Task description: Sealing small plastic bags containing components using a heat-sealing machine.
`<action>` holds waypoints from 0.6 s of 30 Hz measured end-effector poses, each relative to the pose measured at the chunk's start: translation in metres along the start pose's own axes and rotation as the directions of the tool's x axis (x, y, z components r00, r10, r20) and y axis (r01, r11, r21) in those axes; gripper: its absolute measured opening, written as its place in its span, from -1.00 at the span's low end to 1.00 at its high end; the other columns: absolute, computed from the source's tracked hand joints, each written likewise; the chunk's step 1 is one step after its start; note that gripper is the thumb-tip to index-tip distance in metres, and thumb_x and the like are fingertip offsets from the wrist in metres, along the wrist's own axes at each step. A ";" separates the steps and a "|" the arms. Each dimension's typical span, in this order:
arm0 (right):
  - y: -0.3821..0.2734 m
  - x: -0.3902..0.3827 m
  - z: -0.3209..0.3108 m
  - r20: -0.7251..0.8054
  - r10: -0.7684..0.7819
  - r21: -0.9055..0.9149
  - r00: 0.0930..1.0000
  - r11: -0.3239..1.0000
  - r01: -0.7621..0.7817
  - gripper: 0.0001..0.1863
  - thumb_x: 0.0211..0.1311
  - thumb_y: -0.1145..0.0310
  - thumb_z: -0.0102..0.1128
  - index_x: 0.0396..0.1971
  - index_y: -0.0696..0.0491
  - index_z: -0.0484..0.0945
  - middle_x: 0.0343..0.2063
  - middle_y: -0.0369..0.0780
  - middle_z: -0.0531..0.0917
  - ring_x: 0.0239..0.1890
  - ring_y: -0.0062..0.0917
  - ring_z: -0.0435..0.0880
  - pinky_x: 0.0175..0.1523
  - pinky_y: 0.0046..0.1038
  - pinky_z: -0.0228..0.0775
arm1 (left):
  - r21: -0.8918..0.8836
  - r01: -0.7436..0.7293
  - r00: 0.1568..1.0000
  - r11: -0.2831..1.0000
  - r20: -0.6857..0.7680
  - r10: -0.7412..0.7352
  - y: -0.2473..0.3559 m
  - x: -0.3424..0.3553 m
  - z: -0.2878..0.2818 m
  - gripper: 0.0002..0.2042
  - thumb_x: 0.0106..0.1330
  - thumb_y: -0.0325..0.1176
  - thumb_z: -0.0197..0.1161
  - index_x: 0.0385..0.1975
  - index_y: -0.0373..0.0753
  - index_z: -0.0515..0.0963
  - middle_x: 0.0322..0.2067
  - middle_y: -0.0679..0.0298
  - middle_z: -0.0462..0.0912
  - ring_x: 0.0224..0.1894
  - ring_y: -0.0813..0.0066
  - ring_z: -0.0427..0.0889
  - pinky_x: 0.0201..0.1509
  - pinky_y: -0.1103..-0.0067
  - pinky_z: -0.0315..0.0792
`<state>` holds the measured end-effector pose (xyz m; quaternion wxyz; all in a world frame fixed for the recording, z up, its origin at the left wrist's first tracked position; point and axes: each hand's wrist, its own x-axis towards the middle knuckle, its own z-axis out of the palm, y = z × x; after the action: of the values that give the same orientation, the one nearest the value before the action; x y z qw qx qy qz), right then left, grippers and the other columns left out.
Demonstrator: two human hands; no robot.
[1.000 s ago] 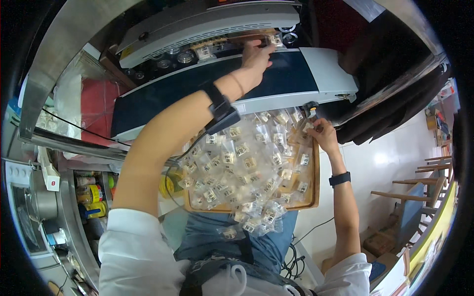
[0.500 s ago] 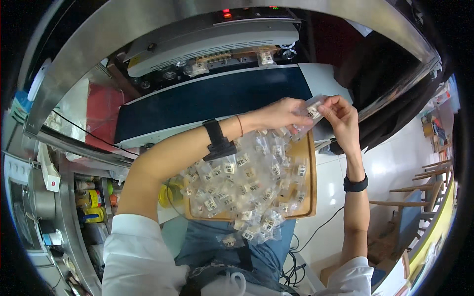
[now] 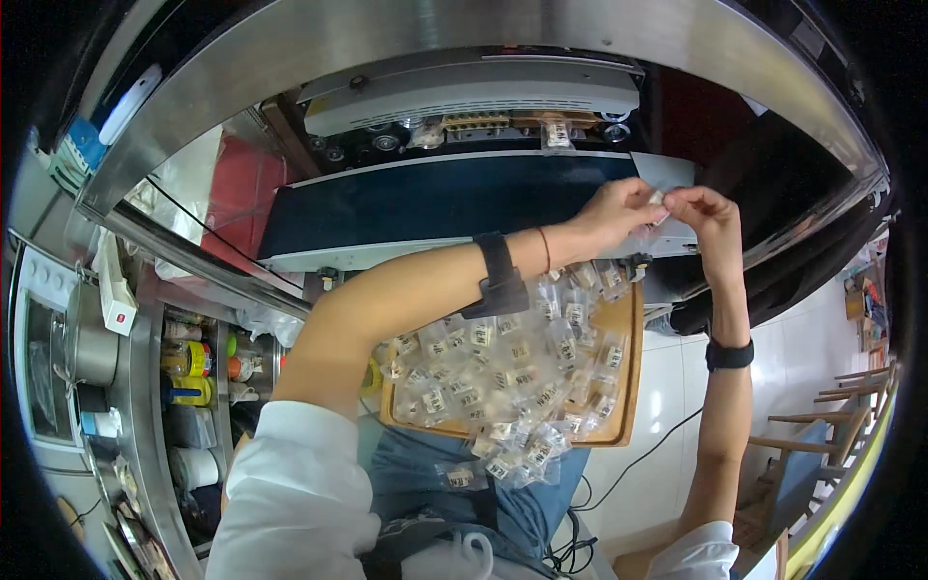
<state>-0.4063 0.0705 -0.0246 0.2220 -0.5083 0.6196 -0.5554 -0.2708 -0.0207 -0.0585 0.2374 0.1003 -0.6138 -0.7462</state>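
Observation:
Above the right end of a conveyor belt, my left hand point(image 3: 615, 215) pinches one side of a small clear plastic packet point(image 3: 658, 201) with pale contents and dark print. The fingertips of my right hand point(image 3: 709, 217) close on the packet's other side, so much of it is hidden between them. Below my hands, a brown wooden tray point(image 3: 628, 387) bears a heap of similar packets point(image 3: 498, 372). Several of these spill over its near edge, and one packet point(image 3: 461, 476) lies on my lap.
Beyond the tray stands a bag sealing machine point(image 3: 474, 92) with a dark conveyor belt point(image 3: 416, 198). Another packet point(image 3: 557, 135) hangs from its sealing strip. A steel bar point(image 3: 464, 29) arches across the far side. Shelves with jars point(image 3: 193, 391) are at left, chairs point(image 3: 807, 445) at right.
My view has shifted, so the machine and tray appear farther right and lower. Both hands have drawn closer together around the packet, which now shows less between the fingers.

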 end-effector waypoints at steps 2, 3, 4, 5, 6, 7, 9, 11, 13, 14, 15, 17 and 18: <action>0.002 0.013 -0.002 0.027 0.035 0.055 0.999 0.998 -0.036 -0.93 -0.07 0.49 0.21 -0.55 0.18 0.56 -0.57 -0.27 0.59 -0.51 -0.72 0.51 -0.33 -0.69 0.34 | 0.107 -0.005 0.998 0.994 -0.059 0.012 -0.001 0.010 -0.004 -0.77 0.14 -0.31 0.14 -0.29 -0.30 0.40 -0.38 0.29 0.51 -0.37 0.61 0.46 -0.33 0.67 0.35; 0.003 0.020 -0.004 0.050 0.027 -0.017 0.998 1.000 -0.026 -0.94 -0.08 0.53 0.19 -0.56 0.20 0.54 -0.58 -0.25 0.59 -0.51 -0.70 0.52 -0.34 -0.67 0.36 | 0.079 -0.052 0.996 0.995 -0.074 0.058 -0.002 0.014 -0.005 -0.77 0.15 -0.29 0.12 -0.30 -0.31 0.40 -0.39 0.28 0.50 -0.38 0.60 0.48 -0.32 0.68 0.35; 0.005 0.027 -0.003 0.043 0.030 -0.018 0.999 0.999 -0.030 -0.94 -0.08 0.53 0.19 -0.56 0.20 0.54 -0.58 -0.25 0.59 -0.51 -0.70 0.52 -0.34 -0.67 0.36 | 0.078 -0.049 0.996 0.996 -0.067 0.055 -0.002 0.019 -0.009 -0.77 0.15 -0.29 0.12 -0.30 -0.31 0.40 -0.39 0.28 0.50 -0.38 0.60 0.48 -0.32 0.68 0.35; 0.003 0.032 0.000 0.062 -0.013 -0.075 0.998 0.997 0.017 -0.94 -0.09 0.54 0.19 -0.56 0.21 0.54 -0.58 -0.24 0.59 -0.50 -0.69 0.53 -0.35 -0.67 0.36 | 0.044 -0.004 0.994 0.999 -0.111 0.009 0.000 0.022 -0.012 -0.78 0.16 -0.28 0.10 -0.31 -0.30 0.40 -0.40 0.29 0.50 -0.37 0.59 0.48 -0.32 0.67 0.36; 0.003 0.037 0.001 0.084 -0.053 -0.132 0.995 0.989 0.064 -0.94 -0.09 0.56 0.18 -0.57 0.23 0.53 -0.59 -0.23 0.59 -0.50 -0.68 0.53 -0.36 -0.67 0.36 | 0.008 0.040 0.988 0.999 -0.151 -0.039 0.000 0.023 -0.013 -0.78 0.18 -0.26 0.09 -0.31 -0.29 0.41 -0.41 0.30 0.50 -0.37 0.58 0.48 -0.32 0.67 0.37; 0.011 0.043 0.002 0.055 -0.074 -0.117 0.996 0.990 0.080 -0.93 -0.09 0.56 0.18 -0.56 0.24 0.52 -0.58 -0.22 0.59 -0.50 -0.67 0.53 -0.37 -0.67 0.37 | -0.066 0.021 0.987 0.998 -0.160 -0.031 0.000 0.023 -0.012 -0.79 0.19 -0.24 0.07 -0.32 -0.26 0.42 -0.43 0.32 0.50 -0.38 0.57 0.49 -0.34 0.64 0.38; 0.017 0.047 0.011 0.002 -0.116 0.009 0.993 0.993 0.116 -0.85 -0.10 0.55 0.20 -0.46 0.26 0.49 -0.57 -0.22 0.59 -0.49 -0.68 0.53 -0.37 -0.68 0.36 | -0.132 0.025 0.977 0.991 -0.205 -0.052 -0.002 0.029 -0.013 -0.80 0.19 -0.24 0.08 -0.33 -0.24 0.42 -0.44 0.32 0.50 -0.39 0.57 0.49 -0.36 0.63 0.38; 0.020 0.045 0.019 -0.065 -0.066 0.041 0.996 0.997 0.068 -0.80 -0.11 0.53 0.21 -0.42 0.25 0.47 -0.57 -0.22 0.58 -0.49 -0.68 0.52 -0.37 -0.68 0.36 | -0.268 -0.022 0.927 0.963 -0.366 -0.081 -0.010 0.039 -0.016 -0.86 0.14 -0.31 0.12 -0.51 -0.25 0.44 -0.52 0.32 0.50 -0.50 0.56 0.49 -0.50 0.60 0.38; 0.028 0.047 0.019 -0.087 0.057 0.039 0.995 0.998 -0.054 -0.72 -0.13 0.48 0.25 -0.35 0.21 0.43 -0.57 -0.24 0.58 -0.48 -0.67 0.51 -0.38 -0.67 0.33 | -0.312 -0.006 0.923 0.950 -0.368 -0.115 -0.016 0.050 -0.020 -0.88 0.13 -0.33 0.14 -0.51 -0.24 0.44 -0.52 0.32 0.50 -0.51 0.56 0.49 -0.51 0.59 0.38; 0.035 0.050 0.019 -0.089 0.058 0.034 0.994 0.998 -0.055 -0.72 -0.13 0.48 0.25 -0.35 0.21 0.43 -0.57 -0.24 0.58 -0.48 -0.67 0.51 -0.38 -0.67 0.33 | -0.360 0.011 0.919 0.933 -0.365 -0.151 -0.018 0.056 -0.023 -0.89 0.11 -0.34 0.15 -0.52 -0.23 0.45 -0.53 0.33 0.50 -0.52 0.56 0.49 -0.52 0.58 0.37; 0.041 0.054 0.020 -0.134 0.027 0.005 0.991 1.000 -0.027 -0.73 -0.13 0.49 0.25 -0.36 0.19 0.43 -0.55 -0.24 0.57 -0.49 -0.65 0.52 -0.38 -0.66 0.33 | -0.363 0.011 0.920 0.932 -0.362 -0.152 -0.021 0.063 -0.027 -0.89 0.11 -0.34 0.15 -0.52 -0.23 0.45 -0.53 0.33 0.50 -0.52 0.56 0.49 -0.52 0.58 0.37; 0.045 0.064 0.022 -0.173 -0.009 -0.025 0.985 1.000 0.005 -0.74 -0.14 0.50 0.24 -0.38 0.18 0.43 -0.53 -0.24 0.57 -0.49 -0.64 0.52 -0.38 -0.66 0.33 | -0.506 0.095 0.915 0.857 -0.294 -0.275 -0.025 0.077 -0.037 -0.86 0.18 -0.28 0.08 -0.41 -0.20 0.43 -0.50 0.33 0.50 -0.44 0.48 0.48 -0.40 0.54 0.37; 0.047 0.069 0.022 -0.172 0.063 0.089 0.983 0.995 -0.048 -0.77 -0.11 0.51 0.20 -0.37 0.15 0.42 -0.52 -0.26 0.57 -0.48 -0.66 0.50 -0.36 -0.67 0.31 | -0.507 0.092 0.915 0.857 -0.296 -0.273 -0.028 0.083 -0.042 -0.86 0.18 -0.28 0.08 -0.41 -0.20 0.43 -0.50 0.33 0.50 -0.44 0.48 0.48 -0.40 0.54 0.37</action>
<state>-0.4322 -0.0065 -0.0542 0.2038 -0.4304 0.6265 -0.6171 -0.3307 -0.0928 -0.0831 0.2893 0.2305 -0.3421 -0.8638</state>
